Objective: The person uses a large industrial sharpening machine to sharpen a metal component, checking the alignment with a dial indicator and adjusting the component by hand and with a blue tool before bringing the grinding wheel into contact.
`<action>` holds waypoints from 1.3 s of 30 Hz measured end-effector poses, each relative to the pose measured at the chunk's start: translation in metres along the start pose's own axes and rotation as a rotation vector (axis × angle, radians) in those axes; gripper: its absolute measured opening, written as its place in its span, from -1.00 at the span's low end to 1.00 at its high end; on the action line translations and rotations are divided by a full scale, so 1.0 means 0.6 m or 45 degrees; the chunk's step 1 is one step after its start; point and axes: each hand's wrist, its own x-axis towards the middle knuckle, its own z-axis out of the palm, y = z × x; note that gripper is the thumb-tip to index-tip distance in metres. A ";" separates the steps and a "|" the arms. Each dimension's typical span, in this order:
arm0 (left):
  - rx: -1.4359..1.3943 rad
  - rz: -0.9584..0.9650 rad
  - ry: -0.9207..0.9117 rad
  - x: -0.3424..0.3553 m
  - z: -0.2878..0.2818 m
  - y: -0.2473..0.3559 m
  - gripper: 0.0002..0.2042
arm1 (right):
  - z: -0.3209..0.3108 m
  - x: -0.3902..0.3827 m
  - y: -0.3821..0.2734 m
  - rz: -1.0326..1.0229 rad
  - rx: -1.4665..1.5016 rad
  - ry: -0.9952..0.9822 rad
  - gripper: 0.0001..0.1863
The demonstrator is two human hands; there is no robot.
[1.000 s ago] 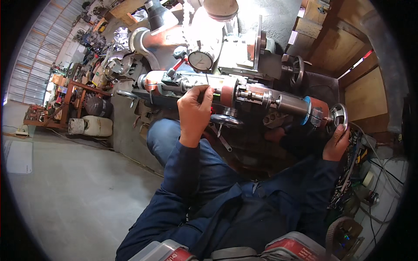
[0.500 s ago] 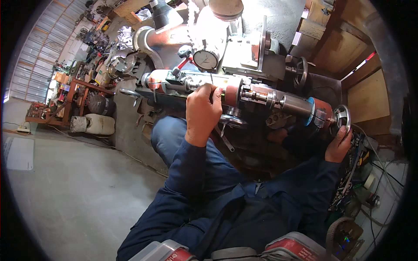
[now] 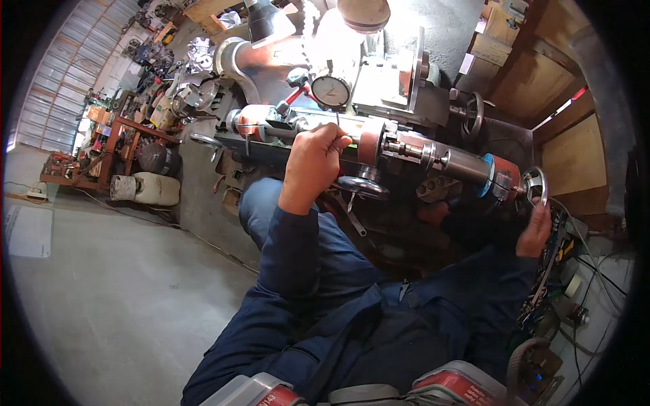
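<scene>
A machine with red-orange and bare steel parts lies across the view in front of me, and a round dial indicator [image 3: 330,91] stands above its middle. My left hand [image 3: 311,161] is closed just below the dial, at the shaft between the two red housings. Its fingers pinch together, and whatever they hold is hidden. Over at the machine's right end is a chrome handwheel [image 3: 535,184]. My right hand [image 3: 534,232] touches the lower rim of that wheel with its fingertips, the fingers close together. A steel cylinder [image 3: 467,169] with a blue ring sits left of the wheel.
A second handwheel [image 3: 364,186] sticks out below the machine's middle, with a wrench [image 3: 355,222] below it. Another handwheel [image 3: 476,114] is at the far right. Cables and tools lie by my right arm. A tank [image 3: 156,190] stands at left.
The view has shifted slightly, moving the machine a little rightward. My right hand has slid down the wheel's rim, its fingers now straighter. My left hand stays at the shaft.
</scene>
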 end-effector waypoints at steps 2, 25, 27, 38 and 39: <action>-0.012 -0.011 -0.045 0.002 -0.003 -0.002 -0.94 | -0.004 0.017 -0.006 0.023 0.195 0.127 -0.51; -0.221 0.098 1.023 -0.016 0.011 -0.040 -0.92 | -0.109 0.038 0.017 -0.025 -0.102 -0.507 -0.80; -0.148 0.123 1.010 -0.014 0.013 -0.046 -0.92 | -0.110 0.047 0.006 -0.026 -0.031 -0.455 -0.81; -0.278 0.078 0.972 -0.017 0.018 -0.047 -0.92 | -0.043 0.109 0.032 0.054 0.288 -0.165 -0.82; -0.277 0.083 0.974 -0.016 0.019 -0.048 -0.92 | -0.037 0.116 0.038 0.051 0.260 -0.167 -0.82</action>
